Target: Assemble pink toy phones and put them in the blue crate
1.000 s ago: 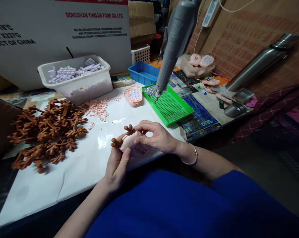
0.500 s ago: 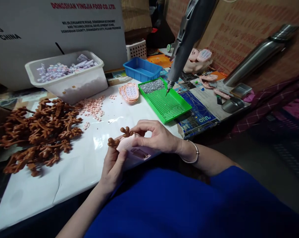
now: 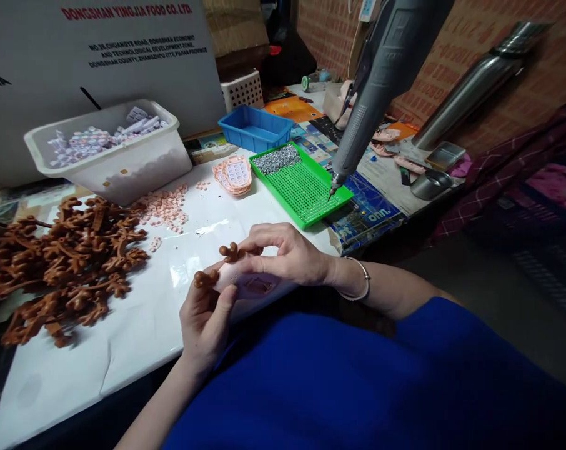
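Between my two hands is a pale pink plastic shell (image 3: 227,275) with small holes and a recess, held over the table's front edge. Two brown antler pieces (image 3: 230,252) stick out from its far left side. My left hand (image 3: 205,319) is closed on the shell's left end, thumb on top. My right hand (image 3: 295,253) grips the far right side with thumb and fingers. The shell's underside is hidden. A pile of brown antler parts (image 3: 72,256) lies to the left. Beyond the hands are small pink pieces (image 3: 165,207) and stacked pink panels with lilac keys (image 3: 235,175).
An electric screwdriver (image 3: 358,125) hangs with its tip over a green perforated tray (image 3: 306,215) of screws. Behind are a white bin (image 3: 147,156) of lilac parts and a blue tray (image 3: 257,134). A steel flask (image 3: 470,94) and metal tin (image 3: 430,185) stand at right.
My view has swung slightly right, so table items appear farther left. The screwdriver's tip now hangs over the tray's nearer end. Both hands keep hold of the shell, which looks tilted a little differently.
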A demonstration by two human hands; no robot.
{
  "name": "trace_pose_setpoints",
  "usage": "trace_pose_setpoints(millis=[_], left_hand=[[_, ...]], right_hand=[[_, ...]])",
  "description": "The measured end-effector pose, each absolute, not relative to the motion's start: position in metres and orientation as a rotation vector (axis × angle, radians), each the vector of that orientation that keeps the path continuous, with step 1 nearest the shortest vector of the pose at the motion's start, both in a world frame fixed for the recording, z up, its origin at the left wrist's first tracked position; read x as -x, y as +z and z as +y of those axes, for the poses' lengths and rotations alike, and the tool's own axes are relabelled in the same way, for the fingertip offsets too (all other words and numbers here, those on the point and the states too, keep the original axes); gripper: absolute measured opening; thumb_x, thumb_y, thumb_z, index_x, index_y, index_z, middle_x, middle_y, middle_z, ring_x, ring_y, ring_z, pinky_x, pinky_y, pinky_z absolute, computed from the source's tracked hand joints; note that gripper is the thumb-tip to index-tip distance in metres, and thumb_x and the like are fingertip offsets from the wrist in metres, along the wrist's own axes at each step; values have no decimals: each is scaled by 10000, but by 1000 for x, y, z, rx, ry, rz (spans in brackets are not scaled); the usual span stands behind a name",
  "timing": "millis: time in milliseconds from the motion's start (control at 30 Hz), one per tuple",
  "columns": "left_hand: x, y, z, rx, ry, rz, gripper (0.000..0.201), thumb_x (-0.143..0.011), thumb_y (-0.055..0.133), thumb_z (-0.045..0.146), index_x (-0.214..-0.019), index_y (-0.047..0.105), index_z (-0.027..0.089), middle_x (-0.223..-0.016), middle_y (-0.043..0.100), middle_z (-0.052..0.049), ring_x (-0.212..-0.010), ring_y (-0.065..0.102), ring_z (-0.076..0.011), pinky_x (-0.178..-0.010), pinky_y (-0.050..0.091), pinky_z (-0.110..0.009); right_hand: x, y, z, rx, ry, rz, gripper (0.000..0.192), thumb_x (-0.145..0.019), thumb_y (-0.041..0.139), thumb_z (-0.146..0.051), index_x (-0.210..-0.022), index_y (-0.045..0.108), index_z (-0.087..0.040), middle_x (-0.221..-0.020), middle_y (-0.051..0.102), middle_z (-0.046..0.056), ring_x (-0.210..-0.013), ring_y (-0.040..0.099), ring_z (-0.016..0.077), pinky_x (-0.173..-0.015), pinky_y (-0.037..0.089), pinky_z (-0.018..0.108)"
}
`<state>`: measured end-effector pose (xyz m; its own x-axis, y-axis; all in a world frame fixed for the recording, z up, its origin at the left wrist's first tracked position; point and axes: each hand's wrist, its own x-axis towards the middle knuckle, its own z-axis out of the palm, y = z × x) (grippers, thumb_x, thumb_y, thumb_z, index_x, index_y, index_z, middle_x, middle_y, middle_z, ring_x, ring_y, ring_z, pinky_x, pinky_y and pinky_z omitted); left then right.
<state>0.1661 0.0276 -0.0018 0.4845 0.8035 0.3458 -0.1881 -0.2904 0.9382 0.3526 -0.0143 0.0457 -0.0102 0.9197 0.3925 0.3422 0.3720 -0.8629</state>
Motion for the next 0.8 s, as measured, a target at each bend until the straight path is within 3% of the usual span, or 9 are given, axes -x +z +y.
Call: trace_pose_setpoints(millis=[200,300,433,500,667,733,800], left_hand=[[-170,5,28,-1637,1139,561,264,-916,647,306,-1178,674,279,-1143,724,-34,-1043,688,-166,-915,537,-247],[-174,4,32,-1534,1112,574,280,-849,729,360,-1097,701,233,-1051,741,-46,-924,711,-164,-827,561,-234],[-180,6,40,-1285,1191,663,306,-756,811,414,-949,715,198,-904,737,-37,-835,693,-145,-777,553,-209],[-183,10,43,-1159,1228,655,316,-746,817,438,-942,715,212,-925,730,-34,-891,675,-145,-832,540,-218],[-189,20,43,-1082,1328,617,301,-701,866,381,-941,732,258,-1001,720,10,-870,642,-96,-843,503,-168],[-192,23,41,-1048,1302,606,318,-664,886,399,-911,725,278,-998,719,24,-883,656,-116,-844,522,-199],[-194,28,41,-968,1184,618,366,-607,911,430,-878,713,285,-970,723,30,-894,676,-156,-804,560,-244]], right_hand=[[-351,42,-16,1140,400,-1667,250,-890,690,-340,-1017,723,-127,-849,689,41,-783,619,116,-747,509,246],[-350,39,-17,1091,240,-1652,302,-917,646,-378,-1043,716,-112,-817,688,43,-756,617,109,-729,511,233],[-351,36,-20,1214,361,-1638,458,-859,700,-444,-1152,667,-94,-936,697,68,-814,622,124,-744,514,244],[-349,34,-21,1337,520,-1633,435,-851,726,-377,-1161,650,-81,-962,696,73,-817,616,128,-730,499,245],[-339,21,-22,1414,723,-1421,208,-806,747,-251,-935,666,-109,-729,612,-27,-659,528,83,-636,438,210],[-338,18,-24,1364,825,-1428,178,-828,727,-264,-903,658,-118,-687,599,-38,-625,533,78,-613,447,202],[-344,21,-29,1314,731,-1564,198,-886,673,-322,-893,667,-124,-691,630,-20,-617,568,85,-612,472,209]])
